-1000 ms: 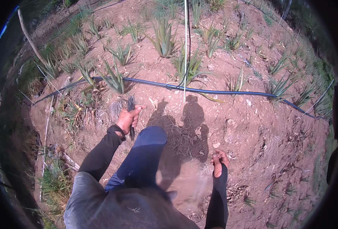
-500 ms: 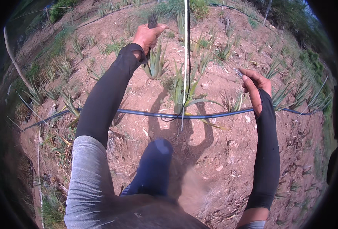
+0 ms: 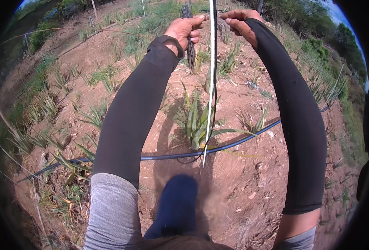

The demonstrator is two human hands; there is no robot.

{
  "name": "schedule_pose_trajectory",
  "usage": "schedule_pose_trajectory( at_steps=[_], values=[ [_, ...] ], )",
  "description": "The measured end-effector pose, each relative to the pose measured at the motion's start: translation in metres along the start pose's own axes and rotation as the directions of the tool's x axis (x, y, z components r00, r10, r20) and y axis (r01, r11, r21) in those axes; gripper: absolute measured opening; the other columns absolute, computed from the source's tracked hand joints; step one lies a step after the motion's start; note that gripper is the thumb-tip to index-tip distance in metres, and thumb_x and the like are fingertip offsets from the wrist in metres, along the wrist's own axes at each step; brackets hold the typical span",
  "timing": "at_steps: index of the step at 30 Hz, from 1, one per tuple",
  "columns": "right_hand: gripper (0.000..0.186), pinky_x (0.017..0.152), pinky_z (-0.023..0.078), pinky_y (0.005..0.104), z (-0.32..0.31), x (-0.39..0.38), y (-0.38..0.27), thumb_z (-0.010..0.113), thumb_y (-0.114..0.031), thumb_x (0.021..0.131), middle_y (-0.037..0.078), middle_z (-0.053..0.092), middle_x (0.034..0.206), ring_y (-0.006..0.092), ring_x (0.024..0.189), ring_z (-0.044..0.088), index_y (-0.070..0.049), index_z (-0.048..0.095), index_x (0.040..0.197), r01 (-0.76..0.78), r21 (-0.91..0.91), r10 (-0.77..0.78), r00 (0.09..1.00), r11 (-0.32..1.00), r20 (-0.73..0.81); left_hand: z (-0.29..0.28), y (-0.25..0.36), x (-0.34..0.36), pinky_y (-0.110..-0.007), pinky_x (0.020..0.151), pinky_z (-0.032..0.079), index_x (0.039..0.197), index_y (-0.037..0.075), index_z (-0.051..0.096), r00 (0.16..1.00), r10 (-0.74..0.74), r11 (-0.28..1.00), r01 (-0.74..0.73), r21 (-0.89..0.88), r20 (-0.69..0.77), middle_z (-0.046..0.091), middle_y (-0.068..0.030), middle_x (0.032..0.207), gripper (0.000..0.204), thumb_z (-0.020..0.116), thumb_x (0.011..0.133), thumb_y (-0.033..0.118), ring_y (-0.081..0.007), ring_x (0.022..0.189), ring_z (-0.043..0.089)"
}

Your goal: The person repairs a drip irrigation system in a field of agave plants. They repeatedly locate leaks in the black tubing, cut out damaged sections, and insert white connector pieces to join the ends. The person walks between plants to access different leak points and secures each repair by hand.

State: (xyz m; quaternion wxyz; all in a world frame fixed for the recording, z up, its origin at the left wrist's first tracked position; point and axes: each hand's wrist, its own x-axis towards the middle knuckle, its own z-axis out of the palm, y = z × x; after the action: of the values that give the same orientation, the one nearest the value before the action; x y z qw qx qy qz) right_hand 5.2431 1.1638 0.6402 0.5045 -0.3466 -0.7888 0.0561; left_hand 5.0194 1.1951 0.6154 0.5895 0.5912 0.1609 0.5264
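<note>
My left hand point(image 3: 183, 32) is closed around a bundle of thin dark strips point(image 3: 191, 56), which sticks out above and below the fist. Its thumb and forefinger reach toward a slim white pole point(image 3: 212, 71) with a black thin tube point(image 3: 215, 54) running along it. On the pole's other side, my right hand point(image 3: 242, 25) has thumb and fingertips pinched together close to the pole; anything between them is too small to make out. A thin brown wire point(image 3: 109, 30) runs from the upper left toward my left hand. An aloe-like plant point(image 3: 196, 125) grows beside the pole's lower part.
A blue-black hose point(image 3: 163, 157) crosses the reddish soil ahead of my leg point(image 3: 177, 204). Spiky plants point(image 3: 230, 60) stand in rows across the slope. A shiny clear object point(image 3: 253, 85) lies on the soil to the right. Dry stalks and weeds point(image 3: 67, 196) cover the left side.
My right hand has moved up and left, close to the pole. My left hand has shifted right toward it, still gripping the bundle. The view has tilted upward.
</note>
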Motion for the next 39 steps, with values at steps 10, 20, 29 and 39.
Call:
schedule_pose_trajectory(
  at_steps=[10,20,29,39],
  values=[
    [0.021,0.056,0.047,0.0251,0.016,0.022,-0.030,0.067,-0.013,0.081,0.006,0.065,0.076,0.0109,0.065,0.059,0.001,0.068,0.098,-0.186,-0.072,0.180,0.980,0.980,-0.082,-0.001,-0.035,0.020,-0.027,0.049,0.040,0.104,0.000,0.060,0.926,0.208,0.865,-0.024,-0.501,0.315,0.063,-0.0067,0.078,0.020,0.065,0.088,0.012,-0.0120,0.056,0.052],
    [0.018,0.061,0.053,0.0259,0.018,0.013,-0.047,0.064,-0.007,0.085,0.012,0.066,0.082,0.0151,0.069,0.064,0.001,0.065,0.102,-0.177,0.154,0.202,0.965,0.972,-0.166,0.031,-0.036,0.011,-0.026,0.053,0.047,0.091,0.000,0.068,0.794,0.593,0.788,-0.606,-0.103,-0.133,0.066,-0.0072,0.077,0.011,0.071,0.081,0.002,-0.0114,0.061,0.059],
    [0.032,0.071,0.054,0.0265,0.037,-0.016,-0.082,0.048,0.007,0.089,0.011,0.066,0.086,0.0170,0.077,0.066,0.000,0.055,0.119,0.103,0.017,-0.101,0.991,0.995,-0.088,0.032,-0.046,-0.003,-0.028,0.059,0.046,0.083,0.000,0.067,0.491,0.858,0.505,-0.757,0.415,-0.150,0.067,-0.0041,0.072,0.009,0.067,0.084,0.008,-0.0080,0.066,0.059],
    [0.034,0.069,0.054,0.0260,0.037,0.001,-0.050,0.051,0.010,0.086,0.010,0.066,0.085,0.0176,0.075,0.067,0.002,0.056,0.119,0.195,-0.107,-0.196,0.981,0.975,0.006,0.037,-0.053,-0.006,-0.025,0.068,0.048,0.102,0.002,0.066,0.588,0.799,0.601,-0.779,0.182,-0.122,0.067,0.0000,0.083,0.016,0.066,0.086,0.007,-0.0052,0.077,0.057]
  ],
)
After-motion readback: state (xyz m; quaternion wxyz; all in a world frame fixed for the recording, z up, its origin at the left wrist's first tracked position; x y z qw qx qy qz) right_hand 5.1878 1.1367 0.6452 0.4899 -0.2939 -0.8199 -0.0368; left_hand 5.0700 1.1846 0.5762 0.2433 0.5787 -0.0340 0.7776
